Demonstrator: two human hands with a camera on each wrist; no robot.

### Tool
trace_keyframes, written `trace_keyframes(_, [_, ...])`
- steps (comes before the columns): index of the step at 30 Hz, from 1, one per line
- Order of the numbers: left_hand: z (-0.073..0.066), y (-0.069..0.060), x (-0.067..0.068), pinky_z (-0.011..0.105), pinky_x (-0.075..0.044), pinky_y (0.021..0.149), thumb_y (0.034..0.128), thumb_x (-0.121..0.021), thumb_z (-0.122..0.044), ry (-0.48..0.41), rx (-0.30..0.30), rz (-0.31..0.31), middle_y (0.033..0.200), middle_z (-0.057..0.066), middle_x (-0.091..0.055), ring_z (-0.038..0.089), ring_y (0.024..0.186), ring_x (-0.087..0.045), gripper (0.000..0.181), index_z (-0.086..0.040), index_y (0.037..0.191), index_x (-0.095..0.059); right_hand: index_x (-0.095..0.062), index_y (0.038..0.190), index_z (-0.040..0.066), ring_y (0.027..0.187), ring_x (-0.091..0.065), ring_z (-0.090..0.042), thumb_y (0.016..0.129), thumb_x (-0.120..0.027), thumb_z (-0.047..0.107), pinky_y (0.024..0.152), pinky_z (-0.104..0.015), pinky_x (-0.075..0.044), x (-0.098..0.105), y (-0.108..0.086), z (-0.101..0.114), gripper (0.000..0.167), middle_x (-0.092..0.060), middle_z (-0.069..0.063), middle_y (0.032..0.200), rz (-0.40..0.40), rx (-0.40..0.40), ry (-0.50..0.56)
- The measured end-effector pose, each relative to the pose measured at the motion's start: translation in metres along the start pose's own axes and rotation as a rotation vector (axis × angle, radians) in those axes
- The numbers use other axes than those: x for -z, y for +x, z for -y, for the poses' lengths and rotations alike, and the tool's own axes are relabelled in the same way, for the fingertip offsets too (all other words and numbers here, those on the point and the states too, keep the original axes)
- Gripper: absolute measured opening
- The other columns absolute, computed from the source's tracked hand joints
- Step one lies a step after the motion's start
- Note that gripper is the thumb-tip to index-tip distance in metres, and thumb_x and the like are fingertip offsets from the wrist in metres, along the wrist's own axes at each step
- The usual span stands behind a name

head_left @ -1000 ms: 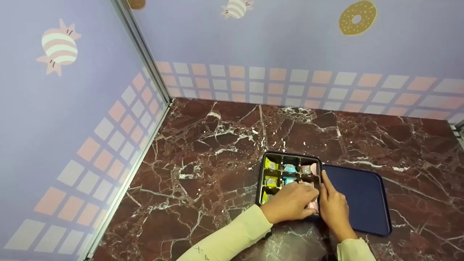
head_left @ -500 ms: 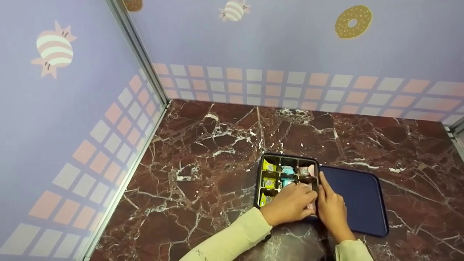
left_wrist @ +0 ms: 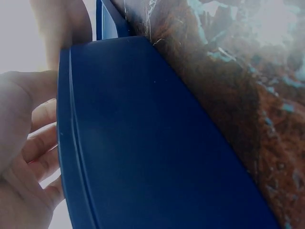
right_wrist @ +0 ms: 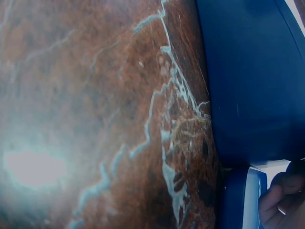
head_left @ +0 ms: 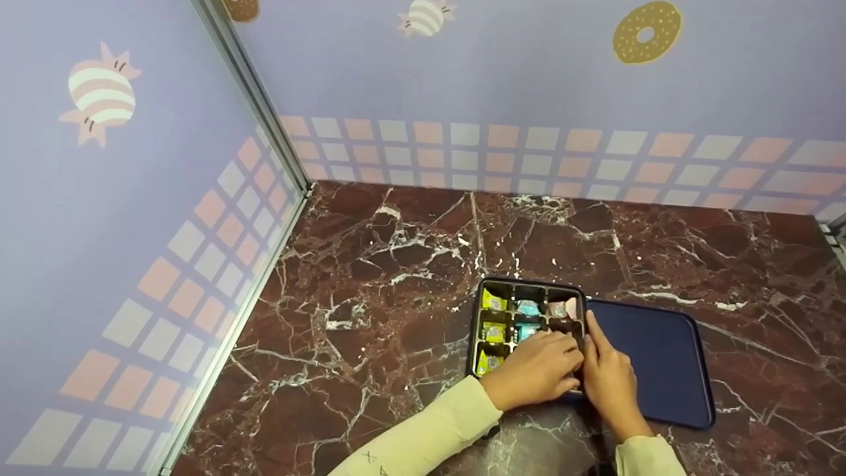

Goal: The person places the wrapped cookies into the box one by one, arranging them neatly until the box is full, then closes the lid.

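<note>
A dark blue box (head_left: 473, 330) holds wrapped candies in a black divided insert. Yellow-green candies (head_left: 493, 332) fill the left column, turquoise candies (head_left: 528, 308) show in the middle one, and a pink candy (head_left: 563, 308) sits at the back right. My left hand (head_left: 535, 370) reaches over the front right compartments, fingers bent down into the box. Its fingertips and anything between them are hidden. Along the right wall lies my right hand (head_left: 609, 380), index finger stretched out against the box. The left wrist view has the box side (left_wrist: 143, 133) and left fingers (left_wrist: 43, 143) behind its rim.
A flat dark blue lid (head_left: 667, 370) lies right of the box, partly beside the right hand. The tabletop (head_left: 396, 330) is dark red veined marble. Printed panels (head_left: 462, 86) stand at the back and left.
My left hand shifts slightly over the front right compartment, and the pink candy seen there earlier is now covered. The right hand keeps its place on the box; the head view sways slightly.
</note>
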State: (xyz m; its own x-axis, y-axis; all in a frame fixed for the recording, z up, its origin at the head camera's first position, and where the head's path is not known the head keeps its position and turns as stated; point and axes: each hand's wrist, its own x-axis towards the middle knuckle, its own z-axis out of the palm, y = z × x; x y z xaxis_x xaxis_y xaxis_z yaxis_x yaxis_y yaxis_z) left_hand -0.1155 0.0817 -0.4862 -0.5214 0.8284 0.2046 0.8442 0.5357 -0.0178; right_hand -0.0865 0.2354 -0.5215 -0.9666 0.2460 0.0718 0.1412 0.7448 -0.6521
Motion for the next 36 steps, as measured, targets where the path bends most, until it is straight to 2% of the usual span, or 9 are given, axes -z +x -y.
trace_keyframes(2, [0.000,-0.001,0.001,0.020,-0.046,0.093,0.0863,-0.065,-0.042,-0.002,-0.003,0.001,0.102,-0.011,-0.061,0.006,0.105,-0.058,0.019,-0.024,0.092,-0.063,-0.039,0.148,0.027,0.093,-0.061,-0.054,0.104,-0.037,0.033,0.070,-0.064,-0.044,0.000,0.000,0.000,0.044,-0.059,-0.036,0.118,-0.006,0.004,0.005])
trace_keyframes(6, [0.002,-0.004,0.002,0.020,-0.048,0.088,0.0877,-0.064,-0.039,-0.014,-0.002,-0.008,0.103,-0.011,-0.062,0.006,0.105,-0.059,0.016,-0.023,0.092,-0.064,-0.039,0.148,0.027,0.093,-0.061,-0.053,0.104,-0.038,0.032,0.070,-0.063,-0.044,0.000,-0.001,-0.001,0.044,-0.058,-0.035,0.120,-0.012,0.000,0.023])
trace_keyframes(15, [0.002,-0.015,0.005,0.018,-0.048,0.079,0.0920,-0.059,-0.035,-0.071,-0.024,-0.027,0.099,-0.010,-0.060,0.006,0.087,-0.056,0.015,-0.021,0.096,-0.063,-0.041,0.147,0.025,0.093,-0.061,-0.052,0.103,-0.041,0.030,0.071,-0.062,-0.043,0.006,0.000,-0.002,0.045,-0.056,-0.034,0.123,-0.017,0.002,0.029])
trace_keyframes(18, [0.000,-0.018,0.008,0.017,-0.047,0.077,0.0925,-0.059,-0.036,-0.074,-0.026,-0.023,0.100,-0.011,-0.060,0.005,0.088,-0.056,0.016,-0.021,0.098,-0.063,-0.041,0.147,0.025,0.099,-0.060,-0.052,0.102,-0.041,0.036,0.077,-0.062,-0.044,0.010,0.001,-0.002,0.046,-0.055,-0.032,0.127,0.001,-0.016,0.039])
trace_keyframes(21, [-0.004,-0.017,0.011,0.016,-0.047,0.084,0.0934,-0.057,-0.038,-0.065,-0.025,0.012,0.107,-0.012,-0.061,0.003,0.097,-0.057,0.020,-0.023,0.106,-0.063,-0.043,0.146,0.024,0.110,-0.056,-0.053,0.102,-0.041,0.039,0.087,-0.063,-0.042,0.017,0.003,-0.003,0.047,-0.053,-0.029,0.133,-0.018,-0.041,0.077])
trace_keyframes(25, [-0.013,-0.008,0.013,0.018,-0.043,0.097,0.0948,-0.054,-0.041,-0.061,-0.045,0.075,0.121,-0.013,-0.060,0.003,0.111,-0.055,0.032,-0.025,0.122,-0.059,-0.050,0.141,0.018,0.117,-0.052,-0.052,0.101,-0.044,0.036,0.094,-0.061,-0.040,0.034,0.003,-0.013,0.044,-0.055,-0.027,0.132,-0.111,-0.058,0.090])
trace_keyframes(31, [-0.030,0.007,0.010,0.022,-0.038,0.106,0.0956,-0.052,-0.044,-0.046,-0.106,0.119,0.135,-0.013,-0.056,0.004,0.125,-0.049,0.043,-0.027,0.135,-0.052,-0.060,0.128,0.003,0.114,-0.052,-0.048,0.099,-0.048,0.023,0.096,-0.058,-0.037,0.058,-0.001,-0.040,0.037,-0.061,-0.028,0.119,-0.204,-0.061,0.054])
trace_keyframes(33, [-0.036,0.012,0.010,0.023,-0.036,0.107,0.0955,-0.052,-0.045,-0.023,-0.131,0.136,0.137,-0.013,-0.055,0.003,0.127,-0.049,0.044,-0.028,0.136,-0.052,-0.060,0.126,0.000,0.115,-0.048,-0.049,0.099,-0.048,0.020,0.096,-0.059,-0.035,0.066,-0.002,-0.050,0.036,-0.058,-0.030,0.119,-0.217,-0.086,0.028])
trace_keyframes(36, [-0.045,0.019,0.009,0.028,-0.033,0.111,0.0948,-0.053,-0.047,0.006,-0.160,0.188,0.134,-0.016,-0.056,0.001,0.125,-0.050,0.041,-0.032,0.133,-0.054,-0.056,0.130,-0.001,0.120,-0.040,-0.052,0.099,-0.047,0.022,0.096,-0.063,-0.031,0.076,-0.004,-0.065,0.040,-0.049,-0.033,0.129,-0.188,-0.171,-0.022])
